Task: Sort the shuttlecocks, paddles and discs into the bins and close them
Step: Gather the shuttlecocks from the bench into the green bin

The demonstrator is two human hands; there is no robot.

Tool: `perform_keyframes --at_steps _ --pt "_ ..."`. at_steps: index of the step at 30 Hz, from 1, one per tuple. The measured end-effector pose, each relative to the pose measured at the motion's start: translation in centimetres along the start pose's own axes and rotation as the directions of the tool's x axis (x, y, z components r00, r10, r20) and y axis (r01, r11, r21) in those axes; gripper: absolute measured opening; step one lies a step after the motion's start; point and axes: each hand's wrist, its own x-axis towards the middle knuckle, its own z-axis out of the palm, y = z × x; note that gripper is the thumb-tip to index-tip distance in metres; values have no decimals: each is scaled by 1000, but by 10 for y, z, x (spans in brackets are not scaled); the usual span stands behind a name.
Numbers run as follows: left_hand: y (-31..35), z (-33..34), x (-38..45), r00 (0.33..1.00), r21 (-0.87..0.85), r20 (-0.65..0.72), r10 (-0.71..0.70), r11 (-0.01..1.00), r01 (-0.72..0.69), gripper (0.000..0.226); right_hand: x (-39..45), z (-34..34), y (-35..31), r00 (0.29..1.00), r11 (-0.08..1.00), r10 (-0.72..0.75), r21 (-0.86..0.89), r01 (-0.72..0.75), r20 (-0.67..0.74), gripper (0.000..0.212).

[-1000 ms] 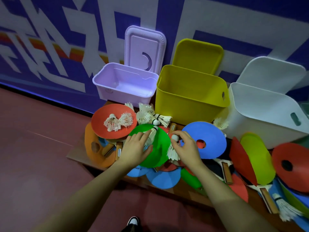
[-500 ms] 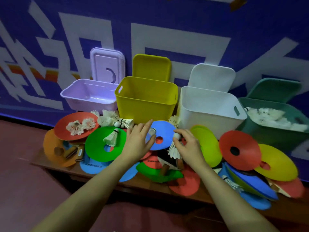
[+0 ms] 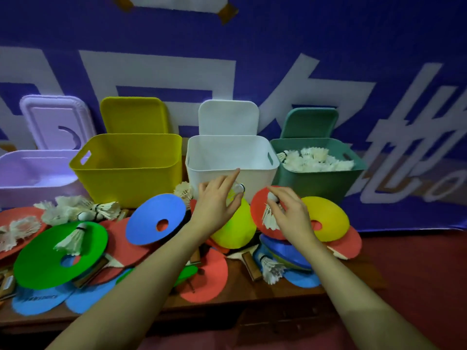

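My left hand [image 3: 217, 203] holds a shuttlecock [image 3: 238, 191], cork up, in front of the white bin [image 3: 202, 170]. My right hand [image 3: 288, 213] pinches a second shuttlecock [image 3: 270, 217] by its cork, above a red disc [image 3: 257, 210] and just before the green bin [image 3: 316, 185]. The green bin is heaped with white shuttlecocks [image 3: 316, 160]. The white, yellow [image 3: 126, 173] and lilac [image 3: 30, 183] bins stand open. Blue [image 3: 151, 218], green [image 3: 50, 258], lime [image 3: 235, 231] and yellow [image 3: 326, 215] discs lie over red paddles [image 3: 204, 279] on the low table.
Each bin's lid leans on the blue banner wall behind it, such as the white lid [image 3: 228, 117]. Loose shuttlecocks [image 3: 75, 210] lie at the left and one [image 3: 270, 269] near the front. The table's front edge [image 3: 227, 306] runs under my forearms above the red floor.
Both hands have moved right and forward, each carrying a shuttlecock, from the green and blue discs to the white and green bins. The view has swung right.
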Motion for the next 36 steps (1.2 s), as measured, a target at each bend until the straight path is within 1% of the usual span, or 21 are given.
perform_keyframes --at_steps 5,10,14,18,21,24,29,31,33,35,36 --pt "23 43 53 997 -57 50 60 997 -57 54 36 -31 39 997 997 25 -68 -30 -68 32" --pt "38 97 118 996 -84 60 73 994 -68 50 89 -55 78 986 997 50 -43 -58 -158 28" --pt "35 138 169 986 -105 147 73 993 -58 42 138 -65 117 982 994 88 -42 -96 -164 30" --pt "24 182 212 974 -115 218 66 993 -41 41 178 -61 163 968 979 187 -55 -198 -165 31" --pt "15 215 235 961 -108 274 46 994 -17 36 199 -50 197 956 956 266 -91 -277 -122 26" --pt "4 244 247 950 -54 311 4 998 14 33 218 -37 226 952 945 293 -121 -303 -92 24" --pt "-12 279 257 941 -2 331 -62 998 66 32 242 -12 255 938 936 326 -101 -337 -117 25" --pt "-17 288 260 936 25 346 -67 998 62 32 247 -3 264 938 933 338 -104 -345 -79 26" --pt "-23 295 263 933 40 353 -64 998 53 32 251 6 276 926 917 377 -145 -372 11 32" --pt "-28 302 265 916 91 398 -56 996 21 31 250 11 290 892 887 426 -265 -379 151 40" --pt "-31 304 265 897 132 439 -58 991 -1 31 248 13 297 863 868 447 -348 -354 236 44"
